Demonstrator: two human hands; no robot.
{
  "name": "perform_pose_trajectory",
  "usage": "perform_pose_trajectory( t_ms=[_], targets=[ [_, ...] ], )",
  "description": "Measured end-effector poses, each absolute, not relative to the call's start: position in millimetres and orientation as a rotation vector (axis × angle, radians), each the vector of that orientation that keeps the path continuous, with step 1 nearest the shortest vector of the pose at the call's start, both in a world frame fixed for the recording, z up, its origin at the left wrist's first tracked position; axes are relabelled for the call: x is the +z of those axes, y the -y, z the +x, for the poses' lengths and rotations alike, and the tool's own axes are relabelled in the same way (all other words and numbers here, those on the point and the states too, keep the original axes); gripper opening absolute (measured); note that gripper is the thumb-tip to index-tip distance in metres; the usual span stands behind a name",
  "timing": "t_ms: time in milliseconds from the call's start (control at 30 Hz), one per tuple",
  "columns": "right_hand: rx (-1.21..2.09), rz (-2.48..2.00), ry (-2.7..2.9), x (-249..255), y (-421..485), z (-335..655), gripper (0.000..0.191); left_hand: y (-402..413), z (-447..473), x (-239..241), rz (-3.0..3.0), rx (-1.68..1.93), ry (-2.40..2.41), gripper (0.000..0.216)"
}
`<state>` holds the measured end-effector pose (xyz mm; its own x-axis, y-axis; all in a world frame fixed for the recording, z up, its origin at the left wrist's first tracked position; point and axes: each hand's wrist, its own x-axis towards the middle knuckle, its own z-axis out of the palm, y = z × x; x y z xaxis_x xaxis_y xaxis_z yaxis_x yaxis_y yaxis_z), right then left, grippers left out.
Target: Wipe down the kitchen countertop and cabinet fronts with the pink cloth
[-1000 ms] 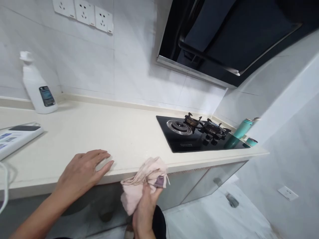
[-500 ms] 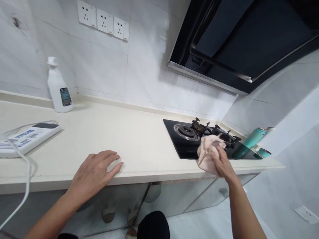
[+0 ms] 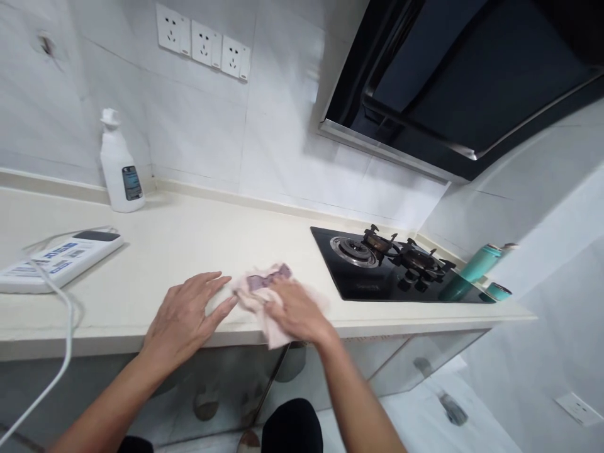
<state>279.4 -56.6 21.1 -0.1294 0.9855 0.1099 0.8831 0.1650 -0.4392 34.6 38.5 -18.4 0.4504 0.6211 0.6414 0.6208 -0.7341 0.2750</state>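
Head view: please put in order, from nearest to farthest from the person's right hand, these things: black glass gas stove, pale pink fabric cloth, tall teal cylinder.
1. Pale pink fabric cloth: directly under the right hand, touching it.
2. Black glass gas stove: to the hand's right, apart from it.
3. Tall teal cylinder: farther right, near the stove's far end.

My left hand (image 3: 186, 314) and right hand (image 3: 299, 311) were bare, as were the left forearm (image 3: 113, 399) and right forearm (image 3: 353, 396). Below the front edge of the counter (image 3: 202, 245), black trousers (image 3: 291, 428) covered my rounded knee, cloth plain; weave too dark to make out. Second dark patch (image 3: 134, 445) visible farther left.
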Motion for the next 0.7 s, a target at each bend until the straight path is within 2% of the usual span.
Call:
perform_pose_trajectory(
  t_ms=[133,233,333,500,600,700],
  targets=[
    [0.273,-1.509,2.261,21,50,211,0.058,-45,26,-19,2.556,1.180,-1.124,0.065],
    [0.093,-1.465,2.229,10,64,209,0.059,-47,20,-17,2.496,1.136,-1.131,0.065],
    [-0.089,-1.529,2.134,-10,88,255,0.057,-44,19,-13,2.477,1.086,-1.183,0.065],
    [-0.546,-1.765,1.863,-51,150,394,0.049,-32,26,-8,2.515,1.000,-1.153,0.063],
    [-0.707,-1.913,1.692,-68,186,460,0.055,-25,31,-6,2.571,0.986,-1.085,0.060],
    [-0.770,-2.128,1.455,-74,198,475,0.062,-22,33,-6,2.600,1.012,-1.035,0.055]
  ],
)
